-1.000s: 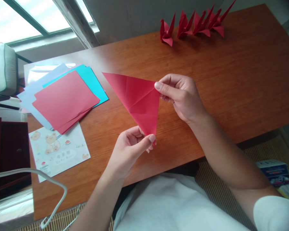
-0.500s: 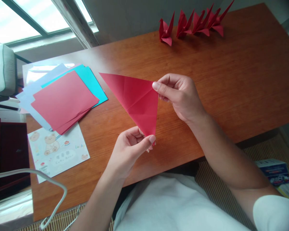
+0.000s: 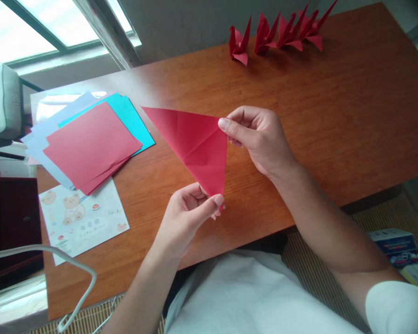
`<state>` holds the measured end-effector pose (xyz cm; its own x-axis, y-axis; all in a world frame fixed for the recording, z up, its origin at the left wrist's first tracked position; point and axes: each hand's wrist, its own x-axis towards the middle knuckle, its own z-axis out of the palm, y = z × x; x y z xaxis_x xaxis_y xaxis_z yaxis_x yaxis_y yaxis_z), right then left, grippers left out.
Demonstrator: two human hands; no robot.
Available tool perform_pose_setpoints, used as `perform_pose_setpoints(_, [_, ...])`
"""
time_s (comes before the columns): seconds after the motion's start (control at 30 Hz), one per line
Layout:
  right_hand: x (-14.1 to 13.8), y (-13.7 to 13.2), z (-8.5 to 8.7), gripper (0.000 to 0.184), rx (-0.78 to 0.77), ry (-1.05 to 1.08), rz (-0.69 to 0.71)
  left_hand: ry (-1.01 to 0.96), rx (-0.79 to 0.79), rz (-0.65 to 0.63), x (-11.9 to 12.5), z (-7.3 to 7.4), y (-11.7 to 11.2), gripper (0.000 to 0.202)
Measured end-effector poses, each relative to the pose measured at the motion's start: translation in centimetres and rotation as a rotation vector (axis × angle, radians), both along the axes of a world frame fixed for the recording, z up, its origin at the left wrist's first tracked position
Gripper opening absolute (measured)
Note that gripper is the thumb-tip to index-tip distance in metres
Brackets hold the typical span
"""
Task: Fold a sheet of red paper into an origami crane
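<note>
- The left hand (image 3: 191,211) has its thumb and fingers clamped on the lower corner of a red, creased triangle of folded paper (image 3: 198,144).
- The right hand (image 3: 264,139) pinches the same triangle at its upper right corner, thumb on top; the fingertips behind the paper are partly hidden, so their exact placement is hard to tell.
- The triangle is between the two hands, over the near half of a brown wood-grain table (image 3: 334,116), its long free point reaching toward the upper left; fold lines cross its face.
- To the left lies a pile of paper: smooth red sheets (image 3: 92,141) on top, a bright turquoise sheet (image 3: 135,118) sticking out beneath them, and pale lavender sheets (image 3: 38,144) at the pile's left side.
- Just below, partly under the pile, is a white card printed with cartoon bears (image 3: 97,227).
- Four red folded-paper cranes (image 3: 240,46) stand in a row near the far edge, well apart from the hands.
- A bent white tube or cable (image 3: 66,257) crosses the lower left corner.
</note>
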<state>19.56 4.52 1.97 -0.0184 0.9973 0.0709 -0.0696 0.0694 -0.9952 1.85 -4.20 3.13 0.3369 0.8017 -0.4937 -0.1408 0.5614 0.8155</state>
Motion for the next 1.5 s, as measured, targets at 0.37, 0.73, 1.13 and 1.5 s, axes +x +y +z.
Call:
perform_pose_setpoints(0.37, [-0.07,-0.07,-0.24,0.032,0.015,-0.096,-0.024,0.026,-0.003,-0.004,0.17,-0.15,-0.14,0.02])
perform_pose_setpoints(0.73, [-0.06,-0.04,-0.24,0.034,0.001,-0.072,-0.008,0.031,-0.003,0.012,0.3,0.05,-0.23,0.021])
perform_pose_setpoints(1.13, [-0.09,-0.03,-0.19,0.035,0.012,-0.088,-0.016,0.021,-0.01,0.014,0.22,0.15,-0.31,0.018])
perform_pose_setpoints(1.5, [-0.12,-0.36,0.25,0.035,-0.009,-0.004,-0.01,-0.008,-0.044,0.043,-0.03,0.27,0.07,0.014])
